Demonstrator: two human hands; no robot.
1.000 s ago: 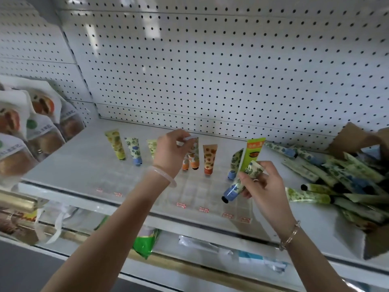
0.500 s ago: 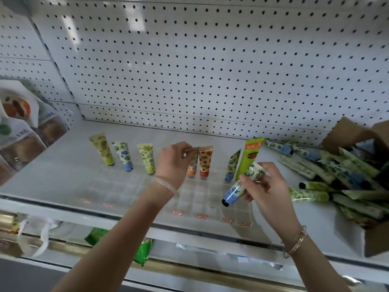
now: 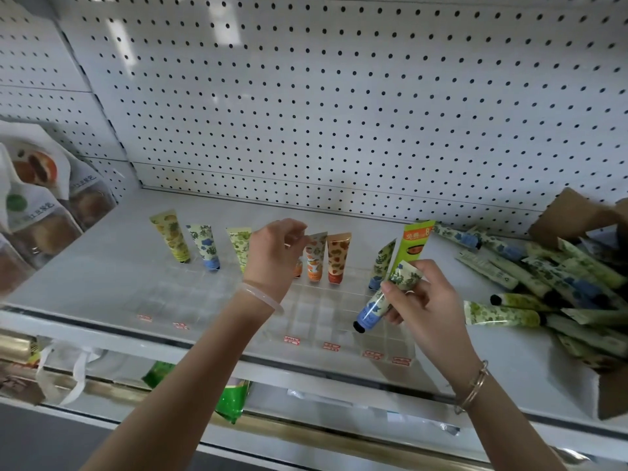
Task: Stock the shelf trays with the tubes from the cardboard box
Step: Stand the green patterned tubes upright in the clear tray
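While our left hand point(image 3: 275, 253) pinches the top of an orange tube point(image 3: 314, 263) that stands in the back row of the clear tray point(image 3: 306, 321), our right hand point(image 3: 421, 300) holds a blue-capped tube point(image 3: 384, 300). Its fingers curl round it, cap down, just above the tray. We count about eight tubes standing in that back row on the shelf point(image 3: 102, 266). Most of the little holes in the tray hold nothing. Lots more tubes lie in a heap point(image 3: 543, 287) spilling from the cardboard box point(image 3: 571, 212) on the right. We think the job has only just begun, and most of it is left to do.
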